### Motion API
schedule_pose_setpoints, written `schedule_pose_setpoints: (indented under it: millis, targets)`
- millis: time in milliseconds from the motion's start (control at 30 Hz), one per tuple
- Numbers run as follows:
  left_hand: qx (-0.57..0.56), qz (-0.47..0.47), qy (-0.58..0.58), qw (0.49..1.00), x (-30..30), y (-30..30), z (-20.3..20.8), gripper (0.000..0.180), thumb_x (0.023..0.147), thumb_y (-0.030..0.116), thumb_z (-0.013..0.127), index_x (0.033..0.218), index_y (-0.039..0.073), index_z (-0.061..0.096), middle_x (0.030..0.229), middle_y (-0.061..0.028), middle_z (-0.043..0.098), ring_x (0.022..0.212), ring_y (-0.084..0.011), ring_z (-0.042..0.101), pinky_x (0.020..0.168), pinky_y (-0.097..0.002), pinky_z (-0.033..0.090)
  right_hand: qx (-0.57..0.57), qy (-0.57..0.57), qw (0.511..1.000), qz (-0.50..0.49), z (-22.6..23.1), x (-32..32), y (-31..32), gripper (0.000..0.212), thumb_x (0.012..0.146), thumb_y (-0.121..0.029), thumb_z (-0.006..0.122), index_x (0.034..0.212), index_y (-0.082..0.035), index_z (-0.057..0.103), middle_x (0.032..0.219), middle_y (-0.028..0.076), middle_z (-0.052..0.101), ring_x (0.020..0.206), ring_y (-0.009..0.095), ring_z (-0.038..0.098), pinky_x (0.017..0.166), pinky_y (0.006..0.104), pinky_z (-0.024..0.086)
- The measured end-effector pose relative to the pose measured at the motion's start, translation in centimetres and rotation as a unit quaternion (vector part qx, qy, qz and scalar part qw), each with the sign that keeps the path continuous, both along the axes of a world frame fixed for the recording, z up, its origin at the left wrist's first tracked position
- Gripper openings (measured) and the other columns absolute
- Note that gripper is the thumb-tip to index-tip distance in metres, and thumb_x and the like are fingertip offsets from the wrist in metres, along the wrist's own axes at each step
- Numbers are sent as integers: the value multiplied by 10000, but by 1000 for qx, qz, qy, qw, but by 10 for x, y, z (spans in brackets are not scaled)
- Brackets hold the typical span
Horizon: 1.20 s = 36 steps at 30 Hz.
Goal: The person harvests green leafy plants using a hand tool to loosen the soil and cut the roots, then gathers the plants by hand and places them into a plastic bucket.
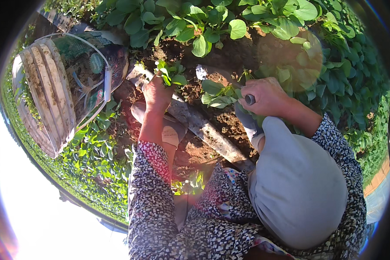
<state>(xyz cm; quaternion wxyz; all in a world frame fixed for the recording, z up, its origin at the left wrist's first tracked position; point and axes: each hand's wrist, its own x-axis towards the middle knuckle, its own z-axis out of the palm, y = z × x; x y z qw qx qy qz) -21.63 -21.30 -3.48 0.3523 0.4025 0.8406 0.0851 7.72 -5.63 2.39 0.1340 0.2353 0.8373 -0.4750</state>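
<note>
My left hand [157,94] is closed around a small bunch of leafy green seedlings [171,73], held just above the soil. My right hand [268,96] grips a hand tool by its round, pipe-like handle [250,99]. A flat metal blade [214,74], seemingly part of that tool, lies low over the dirt to the left of this hand. Beside the right fingers, a leafy plant [221,93] stands in the soil, close under the blade. The tool's joint between handle and blade is hidden by the hand and leaves.
A muddy white bucket [52,86] with a wire handle [100,52] lies tipped at the left. A dirty grey flat strip [208,130] crosses the soil between my feet. Dense leafy plants [221,26] grow along the far side and right. My grey-clad knee [299,186] rises at lower right.
</note>
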Motion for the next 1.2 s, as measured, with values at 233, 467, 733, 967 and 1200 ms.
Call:
schedule_pose_setpoints:
  millis: [233,467,733,967,1200]
  targets:
    - [-42,13,55,998,1,21,0,388,742,112,746,1109,150,625,1006,-52,683,892,-258,672,740,-386,537,-6,5,999,-38,-2,7,-3,243,771,-278,644,660,-78,561,694,97,573,700,329,581,606,447,440]
    - [-177,-35,27,983,49,-4,18,487,726,335,788,1111,91,615,1020,-127,654,923,-288,656,783,-405,526,9,29,998,-53,-3,8,0,258,779,-286,671,674,-78,562,694,99,575,694,314,580,594,432,440]
    - [-78,204,-130,967,60,-16,-15,316,783,155,731,1061,31,644,963,-81,686,879,-212,659,771,-337,527,43,4,992,117,20,19,13,168,743,-227,641,654,-91,601,677,82,557,669,295,585,573,426,441]
    - [-40,243,-272,930,29,-47,-30,373,789,164,735,1135,63,640,973,-70,704,869,-201,663,782,-331,517,89,-23,974,205,46,14,32,120,689,-199,607,642,-88,609,680,85,565,658,282,589,573,424,448]
    - [-150,-93,39,983,96,-16,-17,512,708,277,796,1151,142,579,1089,-89,645,946,-298,657,800,-397,524,96,21,989,113,32,18,34,165,746,-228,636,665,-93,584,672,66,547,640,286,574,538,417,430]
